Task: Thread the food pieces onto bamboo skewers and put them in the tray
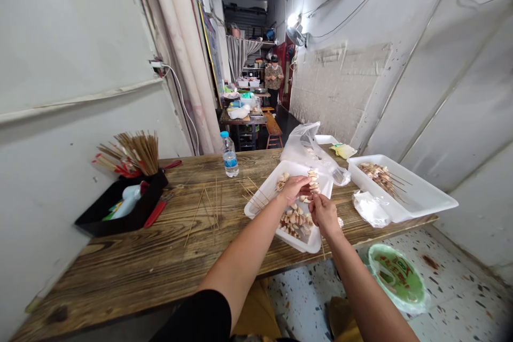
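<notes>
My left hand [295,189] is closed around a skewer of pale food pieces [313,176] held above a white plastic tray [256,204]. Just below it, my right hand [324,215] pinches at the lower end of the same skewer; its fingertips partly hide the grip. In the tray under both hands lie several more loaded skewers and pale pieces [295,219], too small to name exactly. Bare sticks [256,192] rest over the tray's left rim.
Loose bamboo sticks [206,208] lie on the wooden table [152,267]. A water bottle [230,155], a black box [120,206] with bundled sticks, a plastic bag [306,144] and a second tray [428,197] of skewers stand around. A lined green bin [398,278] is on the floor. Behind, a person [274,77] stands.
</notes>
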Motion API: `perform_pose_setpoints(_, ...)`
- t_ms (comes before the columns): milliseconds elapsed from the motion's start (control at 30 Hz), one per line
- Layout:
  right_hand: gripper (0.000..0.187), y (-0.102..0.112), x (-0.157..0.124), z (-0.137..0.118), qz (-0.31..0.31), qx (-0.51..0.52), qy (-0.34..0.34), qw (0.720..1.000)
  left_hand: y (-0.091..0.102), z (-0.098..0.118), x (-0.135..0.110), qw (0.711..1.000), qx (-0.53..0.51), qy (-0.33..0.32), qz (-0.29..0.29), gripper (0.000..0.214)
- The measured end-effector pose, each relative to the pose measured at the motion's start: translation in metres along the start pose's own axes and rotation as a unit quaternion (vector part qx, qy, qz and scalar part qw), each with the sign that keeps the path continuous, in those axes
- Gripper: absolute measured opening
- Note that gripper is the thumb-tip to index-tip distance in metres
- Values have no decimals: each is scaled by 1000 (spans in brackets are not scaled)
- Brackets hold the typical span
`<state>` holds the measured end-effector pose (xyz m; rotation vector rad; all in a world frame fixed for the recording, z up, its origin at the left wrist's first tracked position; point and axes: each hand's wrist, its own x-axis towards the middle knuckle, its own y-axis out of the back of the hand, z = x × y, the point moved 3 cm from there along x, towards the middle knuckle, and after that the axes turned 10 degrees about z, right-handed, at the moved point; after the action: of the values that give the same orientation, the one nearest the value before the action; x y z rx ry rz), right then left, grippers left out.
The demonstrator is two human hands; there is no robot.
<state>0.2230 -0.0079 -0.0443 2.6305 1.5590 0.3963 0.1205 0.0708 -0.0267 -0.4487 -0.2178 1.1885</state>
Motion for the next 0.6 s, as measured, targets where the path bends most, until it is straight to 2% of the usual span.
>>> perform_pose_setpoints(267,42,-1,0,0,-1,-12,16,1000,2,1,1,999,2,-13,37,30)
perform_pose_setpoints(367,41,-2,-2,-4,-13,3,-4,1000,3,2,1,998,-18,-10,60,26)
perform_pose_setpoints(533,35,-3,-8,-16,-60,46,-76,994,8,0,6,994,-36,-6,107,17)
perform_pose_setpoints(600,34,-4,-9,-18,-83,51,-72,993,11,1,8,990,-72,-10,118,11)
